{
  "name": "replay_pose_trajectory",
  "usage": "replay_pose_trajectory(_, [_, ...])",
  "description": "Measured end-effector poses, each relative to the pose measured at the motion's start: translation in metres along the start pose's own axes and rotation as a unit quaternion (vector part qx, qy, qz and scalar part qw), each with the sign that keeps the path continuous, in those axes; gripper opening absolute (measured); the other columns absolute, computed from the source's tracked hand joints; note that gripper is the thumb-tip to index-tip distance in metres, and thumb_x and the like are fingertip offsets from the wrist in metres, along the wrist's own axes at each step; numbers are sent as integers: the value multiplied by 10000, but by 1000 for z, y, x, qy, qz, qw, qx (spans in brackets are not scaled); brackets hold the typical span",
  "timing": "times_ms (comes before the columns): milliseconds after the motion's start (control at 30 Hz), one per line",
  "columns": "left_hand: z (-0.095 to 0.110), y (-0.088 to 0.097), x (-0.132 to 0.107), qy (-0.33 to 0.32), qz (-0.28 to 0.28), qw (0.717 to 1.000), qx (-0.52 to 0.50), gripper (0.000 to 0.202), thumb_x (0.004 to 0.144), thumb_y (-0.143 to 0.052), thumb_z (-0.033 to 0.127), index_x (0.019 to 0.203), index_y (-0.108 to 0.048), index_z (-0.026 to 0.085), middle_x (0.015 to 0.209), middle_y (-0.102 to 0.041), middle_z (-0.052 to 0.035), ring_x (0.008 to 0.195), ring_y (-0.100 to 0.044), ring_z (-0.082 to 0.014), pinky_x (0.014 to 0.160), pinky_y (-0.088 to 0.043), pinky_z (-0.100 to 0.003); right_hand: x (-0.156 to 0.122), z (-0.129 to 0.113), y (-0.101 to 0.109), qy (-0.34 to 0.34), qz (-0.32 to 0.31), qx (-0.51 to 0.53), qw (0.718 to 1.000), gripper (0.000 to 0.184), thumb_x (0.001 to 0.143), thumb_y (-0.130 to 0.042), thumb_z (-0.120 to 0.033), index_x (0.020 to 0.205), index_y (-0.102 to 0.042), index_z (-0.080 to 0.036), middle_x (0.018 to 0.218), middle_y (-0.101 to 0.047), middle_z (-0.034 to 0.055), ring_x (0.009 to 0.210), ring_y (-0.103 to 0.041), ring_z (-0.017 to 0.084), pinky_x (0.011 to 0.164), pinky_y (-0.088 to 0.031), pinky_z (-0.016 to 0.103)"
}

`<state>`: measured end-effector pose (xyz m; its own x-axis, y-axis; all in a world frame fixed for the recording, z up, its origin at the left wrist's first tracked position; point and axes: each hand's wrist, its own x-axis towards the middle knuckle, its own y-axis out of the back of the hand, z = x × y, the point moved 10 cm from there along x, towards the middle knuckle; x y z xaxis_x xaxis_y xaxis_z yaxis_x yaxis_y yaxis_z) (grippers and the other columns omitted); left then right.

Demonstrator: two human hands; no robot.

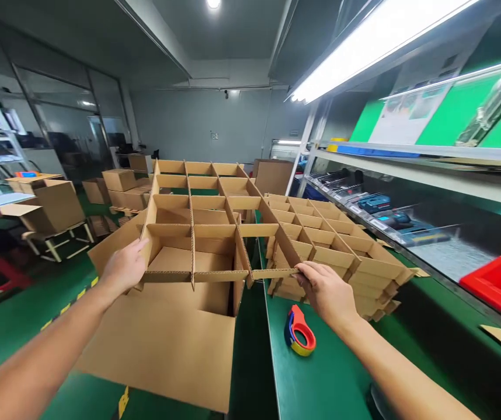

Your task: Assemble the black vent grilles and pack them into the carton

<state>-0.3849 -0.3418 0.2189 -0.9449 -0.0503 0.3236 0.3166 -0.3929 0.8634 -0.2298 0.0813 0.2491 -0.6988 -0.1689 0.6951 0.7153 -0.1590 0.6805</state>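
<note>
Cardboard divider grid (191, 233) sits at twelve o'clock, at the mouth of an open corrugated carton (158, 344). Left hand (123, 267) spread against its side; right hand (327, 293) pinching the near strip (272, 273). Risk: uneven pressure could buckle that strip.

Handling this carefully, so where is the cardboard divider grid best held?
Probably by the near strip of the corrugated divider grid, at both ends, coming from the front, near the left hand and right hand. That long edge faces you and is thin enough to pinch, away from the inner crossings.
</note>
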Motion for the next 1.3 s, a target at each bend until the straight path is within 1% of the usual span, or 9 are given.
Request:
replay_pose_trajectory(133, [-71, -7, -34, 65, -57, 996, 12, 552, 829, -352, 203, 1359, -503, 191, 1422, -480, -38, 1257, -498, -269, 1028, -423, -375, -8, -56, -3, 25, -33, 23, 999, 197, 938, -482, -283, 975, -667, -227, 1012, -719, 17, 882, -633, 184, 622, -497, 257])
replay_pose_trajectory(267, [-120, -21, -56, 81, -94, 992, 13, 558, 817, -352, 177, 1351, -513, 190, 1408, -495, -46, 1248, -509, -264, 1012, -430, -363, -21, -98, -4, 46, -71, 34, 996, 200, 946, -459, -273, 942, -655, -236, 989, -718, 10, 866, -633, 184, 615, -507, 259])
replay_pose_trajectory(400, [-156, -51, -67, 58, -145, 988, -2, 569, 832, -312, 177, 1375, -480, 172, 1407, -494, -55, 1255, -505, -241, 992, -443, -335, -40, -129, -11, 49, -119, 27, 991, 221, 957, -420, -269, 926, -637, -243, 970, -717, 11, 838, -636, 187, 562, -504, 261])
replay_pose_trajectory(533, [-185, -82, -68, 31, -177, 984, 11, 570, 820, -311, 144, 1358, -499, 132, 1416, -478, -66, 1290, -464, -208, 1044, -393, -284, -59, -154, -28, 29, -164, 31, 985, 180, 939, -450, -244, 935, -630, -248, 990, -711, 6, 849, -643, 191, 565, -517, 266])
replay_pose_trajectory(767, [-236, -139, -67, 49, -244, 968, -44, 590, 804, -335, 108, 1376, -474, 153, 1397, -505, -56, 1277, -481, -201, 1047, -399, -303, -60, -193, -87, -24, -271, 61, 960, 173, 920, -469, -236, 912, -642, -233, 997, -703, 31, 893, -638, 212, 656, -528, 298])
replay_pose_trajectory(867, [-247, -160, -68, 59, -269, 958, -80, 622, 777, -353, 77, 1384, -463, 161, 1413, -490, -62, 1304, -450, -204, 1083, -355, -310, -48, -206, -114, -24, -300, 84, 950, 187, 905, -464, -212, 916, -650, -231, 1005, -698, 36, 927, -636, 209, 734, -516, 309])
replay_pose_trajectory(1000, [-248, -181, -74, 81, -310, 939, -124, 637, 752, -393, 72, 1376, -471, 173, 1442, -458, -74, 1323, -425, -209, 1092, -333, -296, -33, -212, -150, -31, -351, 90, 931, 198, 868, -479, -216, 916, -670, -234, 986, -698, 33, 935, -644, 207, 747, -499, 299])
replay_pose_trajectory(1167, [-238, -204, -86, 122, -359, 910, -167, 631, 769, -400, 95, 1399, -426, 114, 1497, -364, -117, 1373, -345, -217, 1117, -288, -297, -13, -206, -193, -27, -429, 58, 901, 224, 822, -491, -178, 891, -699, -225, 991, -704, 42, 949, -639, 199, 770, -466, 286])
replay_pose_trajectory(1300, [-217, -211, -89, 141, -376, 890, -216, 642, 801, -385, 132, 1440, -337, 79, 1537, -278, -127, 1392, -306, -216, 1117, -284, -287, 8, -192, -232, -2, -495, -3, 869, 214, 749, -552, -143, 853, -726, -213, 919, -718, 68, 925, -653, 229, 726, -458, 298])
